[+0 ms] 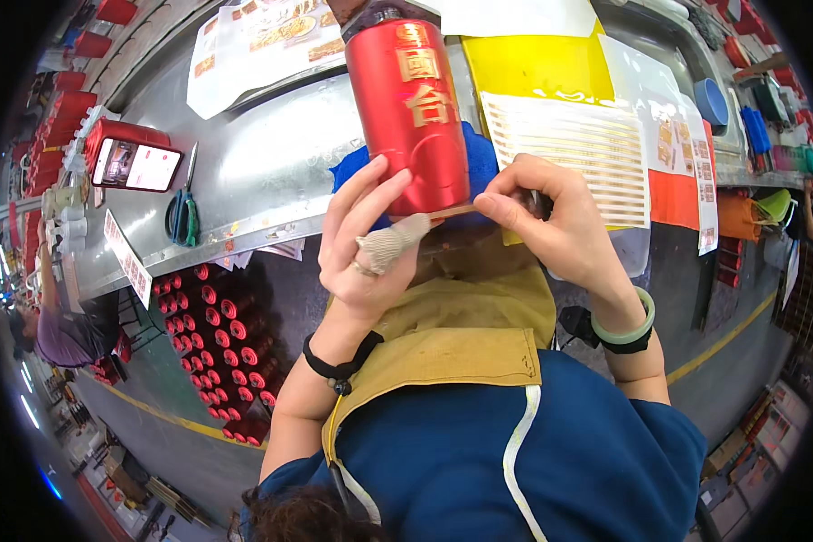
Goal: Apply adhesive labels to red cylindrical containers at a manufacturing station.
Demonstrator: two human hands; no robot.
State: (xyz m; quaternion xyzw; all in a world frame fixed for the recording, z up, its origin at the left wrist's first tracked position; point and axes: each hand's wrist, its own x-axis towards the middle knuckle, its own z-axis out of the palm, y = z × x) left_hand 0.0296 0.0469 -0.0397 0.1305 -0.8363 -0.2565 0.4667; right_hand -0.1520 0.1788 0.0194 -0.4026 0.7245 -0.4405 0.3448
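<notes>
A red bottle (406, 108) with gold lettering lies on a blue cloth (481, 158), its base toward me. My left hand (366, 239) is closed on the bottle's near end, with fingers along its left side. One digit of that hand wears a pale fabric finger cover (396, 244) and presses at the base edge. A thin gold-tan strip (456, 211) runs along this edge between my hands. On the right side, my right hand (556, 217) pinches the strip's end between thumb and forefinger. The fingertips partly hide the strip.
Right of the bottle lies a sheet of gold strips (569, 149) with a yellow part (542, 68). On the metal table's left are scissors (183, 212) and a lit phone (135, 165). Several red bottles (217, 334) stand below the table's left edge. A blue bowl (711, 102) is far right.
</notes>
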